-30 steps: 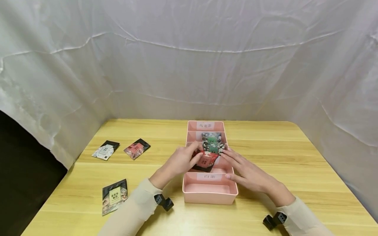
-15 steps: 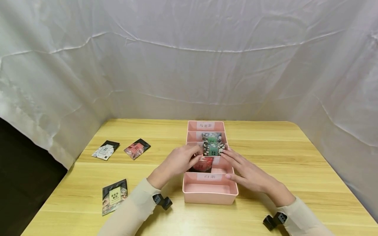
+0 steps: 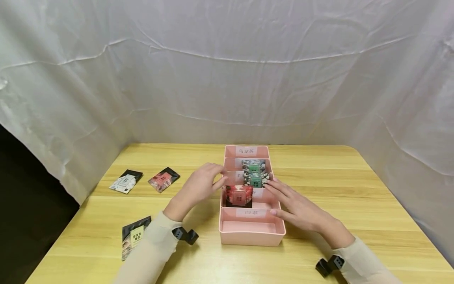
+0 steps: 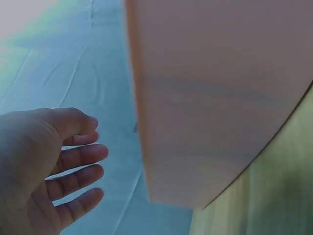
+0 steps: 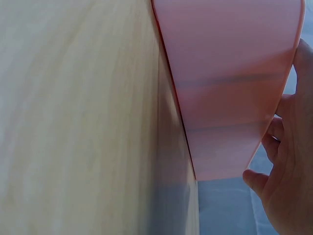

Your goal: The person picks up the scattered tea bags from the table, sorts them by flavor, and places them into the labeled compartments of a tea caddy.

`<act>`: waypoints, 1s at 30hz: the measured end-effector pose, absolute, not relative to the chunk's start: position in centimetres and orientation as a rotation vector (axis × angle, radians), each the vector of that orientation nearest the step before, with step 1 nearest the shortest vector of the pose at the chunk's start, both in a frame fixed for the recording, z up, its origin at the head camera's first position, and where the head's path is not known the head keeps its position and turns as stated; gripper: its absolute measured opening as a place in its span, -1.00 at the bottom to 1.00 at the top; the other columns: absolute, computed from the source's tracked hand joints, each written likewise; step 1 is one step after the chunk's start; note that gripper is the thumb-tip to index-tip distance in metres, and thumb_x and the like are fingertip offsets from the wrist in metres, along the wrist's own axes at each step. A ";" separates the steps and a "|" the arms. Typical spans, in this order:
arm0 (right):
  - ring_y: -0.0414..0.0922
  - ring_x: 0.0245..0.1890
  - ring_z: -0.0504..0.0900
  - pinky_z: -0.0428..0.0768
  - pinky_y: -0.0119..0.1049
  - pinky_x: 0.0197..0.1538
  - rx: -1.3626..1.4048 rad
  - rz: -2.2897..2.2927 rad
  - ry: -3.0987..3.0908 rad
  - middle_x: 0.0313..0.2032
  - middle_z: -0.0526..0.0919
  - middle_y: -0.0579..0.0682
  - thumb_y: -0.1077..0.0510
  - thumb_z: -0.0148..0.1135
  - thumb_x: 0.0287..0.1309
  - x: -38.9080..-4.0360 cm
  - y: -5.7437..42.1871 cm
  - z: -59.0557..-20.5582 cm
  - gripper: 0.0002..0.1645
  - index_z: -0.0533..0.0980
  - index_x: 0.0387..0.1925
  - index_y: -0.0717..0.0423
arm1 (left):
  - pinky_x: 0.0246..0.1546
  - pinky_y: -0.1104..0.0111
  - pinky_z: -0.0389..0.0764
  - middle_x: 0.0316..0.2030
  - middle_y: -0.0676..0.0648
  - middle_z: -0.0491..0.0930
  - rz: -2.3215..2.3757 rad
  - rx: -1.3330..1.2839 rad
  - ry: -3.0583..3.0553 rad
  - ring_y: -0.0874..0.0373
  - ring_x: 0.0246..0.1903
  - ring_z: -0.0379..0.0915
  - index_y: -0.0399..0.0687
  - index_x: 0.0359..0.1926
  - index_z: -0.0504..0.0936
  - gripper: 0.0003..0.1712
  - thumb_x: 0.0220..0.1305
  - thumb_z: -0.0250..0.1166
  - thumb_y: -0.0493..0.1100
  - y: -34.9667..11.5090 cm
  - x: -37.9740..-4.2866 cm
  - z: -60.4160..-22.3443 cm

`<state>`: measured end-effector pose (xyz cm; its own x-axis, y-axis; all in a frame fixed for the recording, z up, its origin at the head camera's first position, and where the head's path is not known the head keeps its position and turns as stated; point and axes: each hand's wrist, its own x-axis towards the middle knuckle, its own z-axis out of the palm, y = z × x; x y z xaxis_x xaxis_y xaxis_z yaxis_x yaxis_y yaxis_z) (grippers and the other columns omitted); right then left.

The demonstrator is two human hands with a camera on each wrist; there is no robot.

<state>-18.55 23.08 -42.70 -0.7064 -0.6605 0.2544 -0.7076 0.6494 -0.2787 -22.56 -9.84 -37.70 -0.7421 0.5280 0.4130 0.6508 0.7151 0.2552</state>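
The left hand (image 3: 200, 181) is hovering near the left rim of a pink box (image 3: 252, 238), its fingers loosely bent and spread apart, holding nothing; the left wrist view is showing a gap between the thumb and the fingers. The right hand (image 3: 298, 209) is resting against the box's right rim with its fingers stretched out and its thumb apart from them, pinching nothing; whether its fingertips are also touching the green packet (image 3: 256, 180) beside them is hard to judge from this angle. The box is standing lengthwise on the wooden table (image 3: 337, 173), with dividers splitting it into five compartments in a row and paper labels showing inside. A red packet (image 3: 239, 195) is leaning in the left part of the second compartment from the near end, its printed front showing. The green packet is sitting in the third compartment, towards the right, and a blue-green packet (image 3: 253, 165) is sitting in the one behind it. Well to the left of the box, a white-labelled packet (image 3: 126, 181) and a pink-labelled packet (image 3: 164, 179) are lying near each other, while a yellow-labelled packet (image 3: 135, 236) is lying closer to the person, partly hidden by the left sleeve (image 3: 150, 246).
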 end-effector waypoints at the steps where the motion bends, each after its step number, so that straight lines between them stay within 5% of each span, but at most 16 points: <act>1: 0.13 0.47 -0.01 0.15 0.14 0.38 1.144 0.543 -2.730 0.50 0.04 0.11 -0.15 0.12 0.35 -18.6 23.0 -42.7 -0.14 0.07 0.52 0.05 | 0.07 0.17 0.55 -0.07 -0.05 0.66 -0.556 -0.911 -2.615 0.04 -0.01 0.53 -0.08 -0.04 0.63 -0.76 0.35 0.27 -0.08 -10.3 -22.6 -37.6; 25: 0.01 0.50 -0.05 -0.02 0.04 0.46 1.138 0.460 -2.754 0.50 0.03 0.08 -0.17 0.06 0.38 -18.3 22.9 -42.5 -0.15 0.04 0.53 0.06 | 0.22 -0.09 0.35 0.21 -0.30 0.43 -0.639 -0.496 -2.887 -0.26 0.14 0.38 -0.24 0.26 0.44 -0.42 0.35 0.29 -0.02 -21.1 -25.8 -39.4; 30: 0.01 0.50 -0.05 0.00 0.05 0.45 1.143 0.432 -2.754 0.50 0.03 0.09 -0.17 0.05 0.39 -18.3 22.9 -42.4 -0.15 0.02 0.53 0.05 | 0.05 -0.07 0.49 0.22 -0.32 0.37 -0.713 -0.398 -2.963 -0.18 0.02 0.49 -0.18 0.35 0.34 -0.34 0.34 0.29 -0.01 -23.1 -26.1 -40.1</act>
<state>-18.29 22.91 -42.37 -0.7051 -0.6724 0.2252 -0.7091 0.6724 -0.2122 -26.11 -23.09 -40.08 -0.9642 0.2334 0.1261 0.2652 0.8591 0.4378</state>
